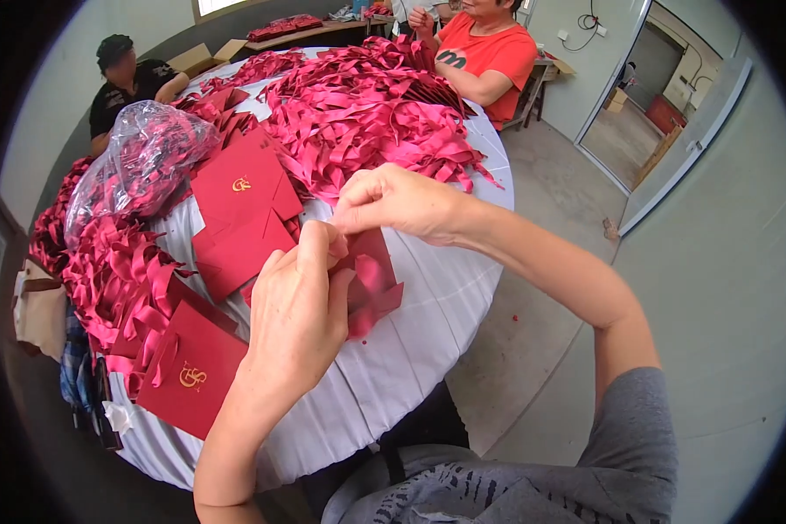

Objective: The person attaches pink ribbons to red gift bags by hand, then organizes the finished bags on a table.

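Observation:
Over the near part of the round table, my left hand [293, 314] is closed, pinching a pink-red ribbon [364, 301] that hangs down blurred by motion. My right hand [402, 205] meets it from the right, thumb and forefinger pressed together on the ribbon's upper end; the exact grip is partly hidden. Just below the fingers is a red paper bag [391, 297], partly covered by my left hand and the ribbon. Left of my hands lie flat red paper bags [240, 188] with a gold emblem. Another red bag [210, 380] with a ribbon handle rests beside my left forearm.
A white cloth covers the table [437, 306]. Large heaps of ribboned bags [367, 131] fill its far side, with more ribbons [118, 279] at the left. A clear plastic sack [140, 162] stands there. Two co-workers sit across, one in a red shirt [498, 61]. A door [690, 140] stands ajar.

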Available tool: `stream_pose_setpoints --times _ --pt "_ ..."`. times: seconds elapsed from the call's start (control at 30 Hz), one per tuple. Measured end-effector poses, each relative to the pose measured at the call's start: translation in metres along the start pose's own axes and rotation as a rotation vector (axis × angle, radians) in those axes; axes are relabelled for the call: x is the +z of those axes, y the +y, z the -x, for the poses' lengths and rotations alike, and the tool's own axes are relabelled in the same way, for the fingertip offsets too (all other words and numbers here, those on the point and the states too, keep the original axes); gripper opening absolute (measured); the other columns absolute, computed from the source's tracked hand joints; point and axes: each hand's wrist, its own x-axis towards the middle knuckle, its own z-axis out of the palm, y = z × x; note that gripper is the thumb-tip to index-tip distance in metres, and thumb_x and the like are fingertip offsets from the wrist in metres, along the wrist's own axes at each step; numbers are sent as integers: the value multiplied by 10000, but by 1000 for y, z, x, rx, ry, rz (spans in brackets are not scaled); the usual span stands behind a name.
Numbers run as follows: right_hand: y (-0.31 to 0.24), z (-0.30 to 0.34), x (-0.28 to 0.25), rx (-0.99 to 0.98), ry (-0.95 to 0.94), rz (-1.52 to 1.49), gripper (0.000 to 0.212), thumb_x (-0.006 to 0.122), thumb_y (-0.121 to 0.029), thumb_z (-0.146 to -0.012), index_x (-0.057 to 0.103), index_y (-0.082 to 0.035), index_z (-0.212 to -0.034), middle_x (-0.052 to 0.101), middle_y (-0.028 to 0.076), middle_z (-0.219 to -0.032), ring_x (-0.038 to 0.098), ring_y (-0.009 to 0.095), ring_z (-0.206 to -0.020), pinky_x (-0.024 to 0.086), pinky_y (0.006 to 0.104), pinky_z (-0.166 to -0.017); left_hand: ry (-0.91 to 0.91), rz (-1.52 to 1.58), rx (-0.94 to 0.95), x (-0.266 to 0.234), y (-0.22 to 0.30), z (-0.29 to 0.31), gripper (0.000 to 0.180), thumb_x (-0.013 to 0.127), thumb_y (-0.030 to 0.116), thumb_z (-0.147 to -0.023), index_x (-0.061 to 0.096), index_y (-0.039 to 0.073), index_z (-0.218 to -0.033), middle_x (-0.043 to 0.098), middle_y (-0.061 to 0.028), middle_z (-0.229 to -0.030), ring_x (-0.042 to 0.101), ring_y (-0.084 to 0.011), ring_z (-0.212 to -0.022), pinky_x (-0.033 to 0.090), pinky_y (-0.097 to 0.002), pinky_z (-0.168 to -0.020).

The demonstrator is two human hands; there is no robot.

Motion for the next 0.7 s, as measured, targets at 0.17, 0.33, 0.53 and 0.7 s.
stream_pose_setpoints --times 0.17,0.33,0.53,0.7 --pt "-1 -7 -9 11 24 -121 179 639 -176 -886 670 -4 -921 654 44 -894 589 108 -793 461 252 -782 31 -19 -21 3 -1 0 325 599 -60 -751 426 8 -1019 605 -137 -797 607 -330 -724 423 -393 -631" --pt "13 -23 -29 -286 59 -597 206 539 -189 -958 601 -31 -1074 643 46 -1011 604 120 -874 486 284 -783 23 -29 -17 3 -1 0 299 588 -57 -757 427 4 -1001 616 -145 -813 610 -332 -727 416 -402 -628" --pt "29 9 -8 -160 -104 -210 357 558 -251 -955 578 1 -1207 623 77 -1155 587 143 -1046 473 301 -892 -19 -6 -57 0 0 1 292 588 -56 -780 430 -9 -1020 617 -172 -864 607 -346 -795 438 -404 -674" --pt "14 17 9 -45 121 29 203 632 -168 -909 689 3 -1002 669 9 -903 575 54 -853 464 219 -758 -229 155 -77 -20 -10 -5 262 485 -123 -801 452 -33 -1045 580 -205 -958 580 -374 -934 461 -395 -828"
